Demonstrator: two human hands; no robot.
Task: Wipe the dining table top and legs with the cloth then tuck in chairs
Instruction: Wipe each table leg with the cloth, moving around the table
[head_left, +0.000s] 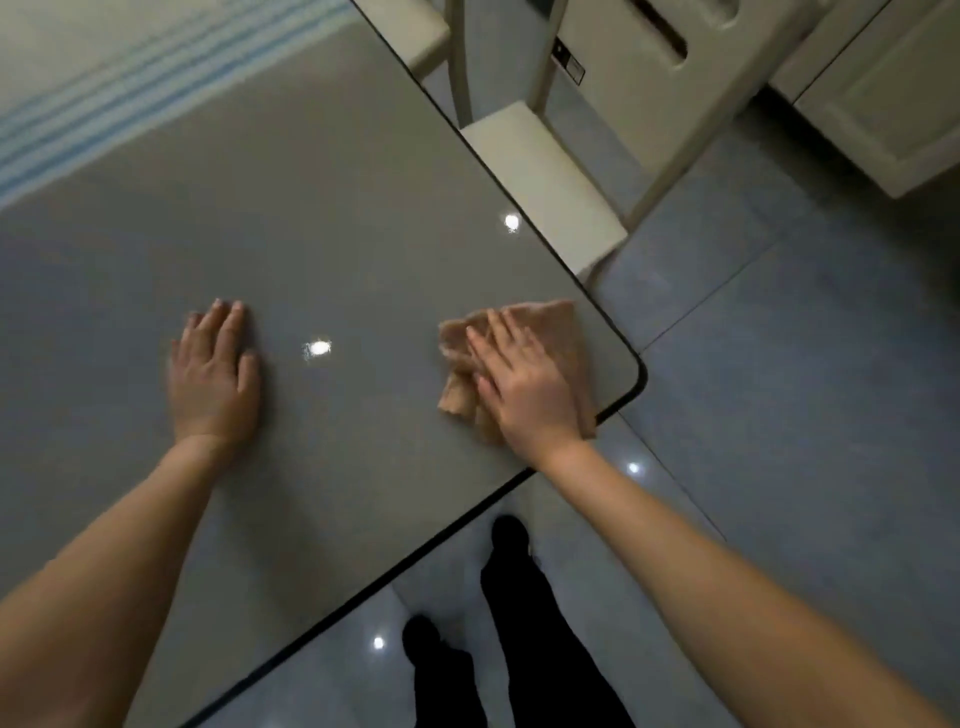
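Right hand (524, 379) flat, fingers straight, pressing crumpled beige cloth (550, 332) at near right corner of glossy grey tabletop (322, 249). Left hand (215, 374) flat, palm down, holding nothing, well apart. White chair (540, 171) tucked against right edge.

Glossy grey-blue floor tiles (779, 364) with thin grout lines mirror small bright light spots (633, 468). At the upper right stands a white panelled cabinet (883, 104), beside a white unit (623, 104) with a dark slot
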